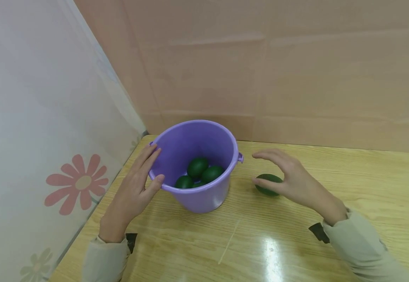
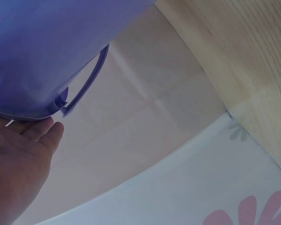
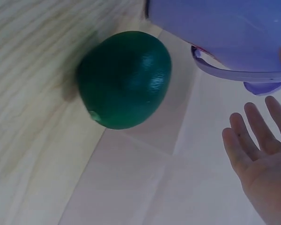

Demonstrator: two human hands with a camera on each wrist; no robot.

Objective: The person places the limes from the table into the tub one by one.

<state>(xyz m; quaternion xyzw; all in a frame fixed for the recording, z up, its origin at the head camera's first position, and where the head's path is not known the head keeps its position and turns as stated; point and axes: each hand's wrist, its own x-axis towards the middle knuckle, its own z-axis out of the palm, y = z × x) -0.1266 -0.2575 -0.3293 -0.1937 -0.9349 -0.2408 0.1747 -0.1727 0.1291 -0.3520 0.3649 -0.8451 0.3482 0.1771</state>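
Note:
A purple bucket [image 1: 204, 199] stands on the table, with several dark green, glossy oval fruits [image 1: 197, 167] inside it. My left hand [image 1: 132, 192] touches the bucket's left rim, its fingers and thumb laid along the edge; the left wrist view shows this hand [image 2: 23, 159] from below. To the right of the bucket, one more dark green oval fruit [image 1: 268, 192] lies on the table; its pale tip shows on this fruit [image 3: 124, 79] in the right wrist view. My right hand [image 1: 296, 176] hovers over it, thumb and fingers spread apart, holding nothing.
The wood-grain table [image 1: 254, 243] meets a beige-covered wall [image 1: 278, 86] at the back. A pale sheet with printed flowers [image 1: 83, 183] borders its left side. The bucket's purple handle [image 2: 89, 79] hangs down outside the bucket.

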